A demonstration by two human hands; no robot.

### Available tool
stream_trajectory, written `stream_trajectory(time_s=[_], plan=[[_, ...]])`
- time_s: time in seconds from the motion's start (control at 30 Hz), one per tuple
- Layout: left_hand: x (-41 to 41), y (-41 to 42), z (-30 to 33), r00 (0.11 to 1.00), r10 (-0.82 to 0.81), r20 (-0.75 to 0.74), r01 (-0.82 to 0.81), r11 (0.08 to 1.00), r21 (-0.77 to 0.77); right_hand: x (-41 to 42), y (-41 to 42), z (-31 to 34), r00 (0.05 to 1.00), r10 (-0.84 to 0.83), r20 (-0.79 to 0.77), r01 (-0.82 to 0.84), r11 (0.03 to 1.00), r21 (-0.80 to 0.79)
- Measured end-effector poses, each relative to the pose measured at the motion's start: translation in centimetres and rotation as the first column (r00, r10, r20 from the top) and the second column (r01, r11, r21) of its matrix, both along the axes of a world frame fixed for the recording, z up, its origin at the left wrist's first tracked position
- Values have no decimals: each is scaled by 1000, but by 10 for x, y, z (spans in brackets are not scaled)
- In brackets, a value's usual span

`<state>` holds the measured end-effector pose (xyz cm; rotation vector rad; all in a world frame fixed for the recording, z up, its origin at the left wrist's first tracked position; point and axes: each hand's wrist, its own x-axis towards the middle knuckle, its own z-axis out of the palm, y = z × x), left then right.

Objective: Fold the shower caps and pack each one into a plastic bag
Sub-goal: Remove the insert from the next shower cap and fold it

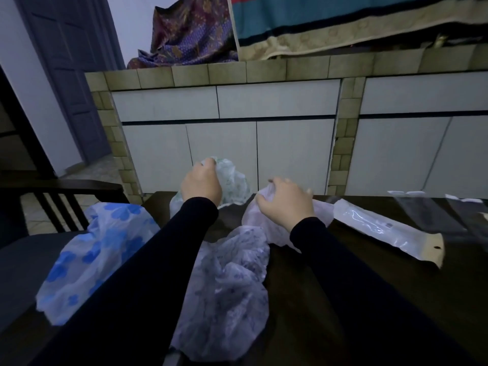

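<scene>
On the table (369,286), hands (202,182) gripping shower caps (232,178).

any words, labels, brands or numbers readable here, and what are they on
None can be read.
Packed plastic bag on the table: small dark marks near its card header, too blurred to read.
Shower caps, such as the blue-flowered cap and the green-patterned cap: printed patterns only, no lettering visible.
Empty clear bags: no readable text.

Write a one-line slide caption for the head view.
Left hand grips a green-patterned shower cap, right hand a pale one, over a dark table beside a packed bag.
</scene>
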<state>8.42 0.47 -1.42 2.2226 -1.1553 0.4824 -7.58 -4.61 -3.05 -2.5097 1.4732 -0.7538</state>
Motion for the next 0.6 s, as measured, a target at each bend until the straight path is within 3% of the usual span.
stream_trajectory(time_s=[0.13, 0.3, 0.47, 0.53, 0.6], plan=[[-12, 0, 10, 998, -43, 35, 46, 997, -63, -8, -5, -13, 999, 16, -28, -14, 999, 49], [-39, 7, 42, 975, -59, 213, 105, 972, -211, -17, -13, -1, 965, 121, 232, -94, 988, -123], [-75, 25, 64, 922, -73, 380, 200, 930, -308, -34, -18, 32, 703, 425, 570, -435, 891, -128], [-84, 31, 70, 907, -124, 402, 264, 912, -313, -41, -14, 42, 599, 443, 667, -509, 854, -110], [-91, 36, 77, 908, -155, 389, 295, 896, -331, -47, -10, 48, 536, 400, 744, -479, 869, -123]])
